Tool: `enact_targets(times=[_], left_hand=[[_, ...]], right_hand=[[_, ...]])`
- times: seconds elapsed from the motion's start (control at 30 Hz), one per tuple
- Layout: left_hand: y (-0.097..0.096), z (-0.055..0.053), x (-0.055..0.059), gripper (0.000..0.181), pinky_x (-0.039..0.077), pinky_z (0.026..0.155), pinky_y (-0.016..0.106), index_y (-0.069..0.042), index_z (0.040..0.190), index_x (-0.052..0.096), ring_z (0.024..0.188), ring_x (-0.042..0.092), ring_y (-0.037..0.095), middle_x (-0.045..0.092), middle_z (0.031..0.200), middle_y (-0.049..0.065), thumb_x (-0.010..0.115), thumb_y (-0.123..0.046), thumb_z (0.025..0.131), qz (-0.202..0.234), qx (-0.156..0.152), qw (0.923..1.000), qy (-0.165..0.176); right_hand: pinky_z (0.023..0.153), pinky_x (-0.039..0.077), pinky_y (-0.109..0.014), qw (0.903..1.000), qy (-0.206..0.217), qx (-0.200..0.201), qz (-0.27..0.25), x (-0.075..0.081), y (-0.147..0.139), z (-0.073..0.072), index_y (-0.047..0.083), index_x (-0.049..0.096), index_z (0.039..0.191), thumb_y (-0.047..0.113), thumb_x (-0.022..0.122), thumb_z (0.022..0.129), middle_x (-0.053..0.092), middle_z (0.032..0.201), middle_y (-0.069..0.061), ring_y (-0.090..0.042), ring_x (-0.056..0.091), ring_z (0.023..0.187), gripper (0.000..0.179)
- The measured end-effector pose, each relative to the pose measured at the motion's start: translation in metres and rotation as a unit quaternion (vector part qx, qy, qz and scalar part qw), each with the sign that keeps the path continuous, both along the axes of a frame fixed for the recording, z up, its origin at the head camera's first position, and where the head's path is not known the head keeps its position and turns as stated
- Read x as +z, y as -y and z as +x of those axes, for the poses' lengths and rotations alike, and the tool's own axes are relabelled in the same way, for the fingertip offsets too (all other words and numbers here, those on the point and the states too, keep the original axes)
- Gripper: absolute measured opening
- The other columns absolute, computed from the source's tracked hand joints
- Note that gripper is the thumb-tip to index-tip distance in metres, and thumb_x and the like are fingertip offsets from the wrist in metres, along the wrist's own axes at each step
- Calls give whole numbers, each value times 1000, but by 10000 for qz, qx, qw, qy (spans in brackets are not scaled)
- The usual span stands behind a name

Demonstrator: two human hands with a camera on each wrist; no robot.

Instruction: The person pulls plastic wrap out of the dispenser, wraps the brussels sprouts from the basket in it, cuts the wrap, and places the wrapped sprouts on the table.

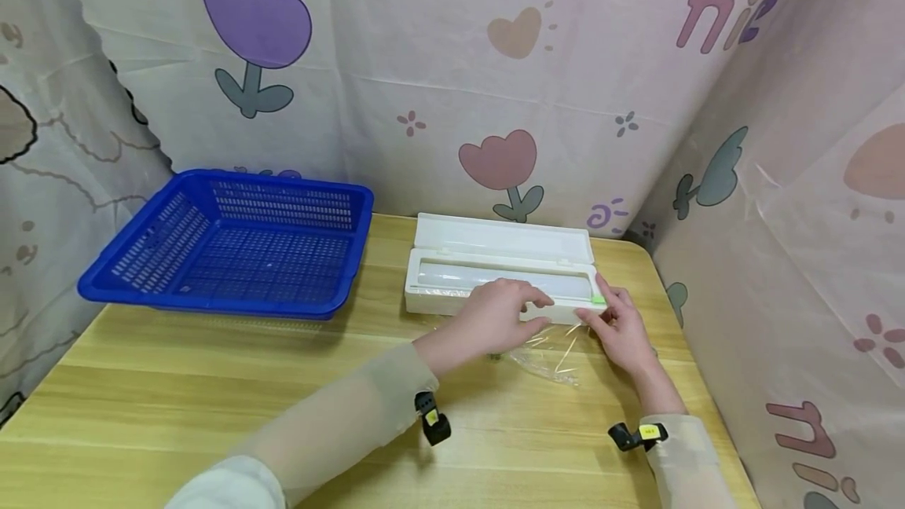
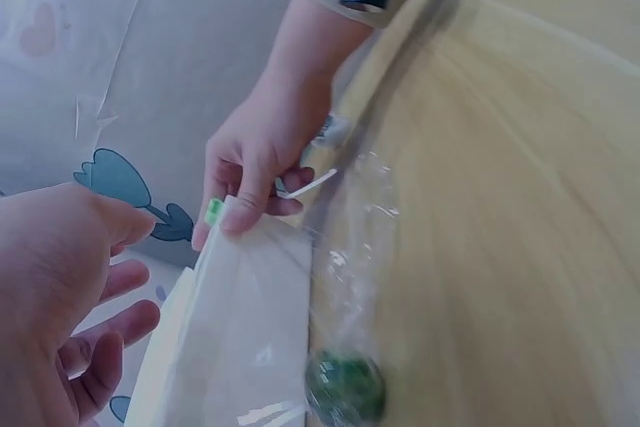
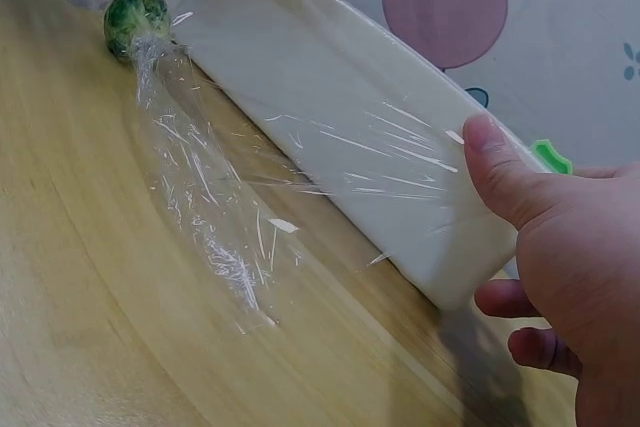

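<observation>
A white cling film dispenser [image 1: 431, 302] lies on the table with its lid [image 1: 502, 238] raised at the back and a film roll [image 1: 459, 275] inside. My right hand [image 1: 624, 330] grips its right end, thumb on the front face, close to the green slide cutter [image 1: 598, 299]. Over the front, my left hand [image 1: 498, 313] hovers with loosely bent fingers and nothing in them. Clear cling film [image 3: 205, 207] hangs down the front onto the table. It wraps a small round green vegetable [image 3: 137, 24], which my left wrist mostly hides in the head view.
A blue plastic basket [image 1: 269, 258] stands at the table's back left. Patterned curtains [image 1: 424, 45] hang behind and on both sides of the wooden table [image 1: 177, 391]. Each forearm carries a black wrist camera [image 1: 433, 419].
</observation>
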State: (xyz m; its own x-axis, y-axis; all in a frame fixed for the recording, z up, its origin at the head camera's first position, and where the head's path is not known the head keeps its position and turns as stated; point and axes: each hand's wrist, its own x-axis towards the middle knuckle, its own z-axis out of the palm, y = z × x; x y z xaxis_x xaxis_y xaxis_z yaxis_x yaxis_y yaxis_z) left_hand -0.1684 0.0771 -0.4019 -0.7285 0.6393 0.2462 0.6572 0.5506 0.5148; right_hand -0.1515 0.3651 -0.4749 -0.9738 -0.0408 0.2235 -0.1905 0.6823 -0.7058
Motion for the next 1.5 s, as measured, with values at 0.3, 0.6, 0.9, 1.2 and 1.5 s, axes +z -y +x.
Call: enact_targets(times=[0.3,0.6,0.9,1.2,1.5], left_hand=[[-30,-12,5,34,50,70,18,-26,130,76,89,68,0,74,123,-13,76,-40,99,204,29,9996,213],[-48,-16,-1,66,56,83,30,-29,157,54,119,67,13,61,149,-8,53,-67,103,-548,-209,9967,-555],[-60,-17,-7,89,46,110,42,-27,170,26,145,45,20,47,162,-5,23,-83,100,-2018,-736,9630,-1627],[-69,-26,-12,97,46,61,25,-20,169,28,125,62,19,34,170,-2,23,-85,98,-2453,-1224,9315,-2391],[-78,-34,-13,94,37,51,28,-18,167,34,68,54,10,40,166,-5,27,-83,99,-2620,-1493,9207,-2476]], right_hand=[[61,47,-21,10000,0,-27,-25,0,-1,1,3,33,164,20,75,102,50,124,-18,-17,53,76,76],[64,46,-20,10000,59,-46,-39,0,-1,2,7,34,165,16,75,101,50,125,-17,-18,51,79,76],[66,47,-23,9999,136,-41,77,1,-1,4,9,32,166,24,71,104,50,131,-19,-19,53,79,74],[66,49,-23,10000,34,-51,62,-1,-1,2,8,37,164,12,73,102,52,134,-21,-18,57,76,72],[66,49,-24,9999,87,-61,62,0,-1,0,9,38,164,12,73,102,54,131,-19,-20,55,79,71]])
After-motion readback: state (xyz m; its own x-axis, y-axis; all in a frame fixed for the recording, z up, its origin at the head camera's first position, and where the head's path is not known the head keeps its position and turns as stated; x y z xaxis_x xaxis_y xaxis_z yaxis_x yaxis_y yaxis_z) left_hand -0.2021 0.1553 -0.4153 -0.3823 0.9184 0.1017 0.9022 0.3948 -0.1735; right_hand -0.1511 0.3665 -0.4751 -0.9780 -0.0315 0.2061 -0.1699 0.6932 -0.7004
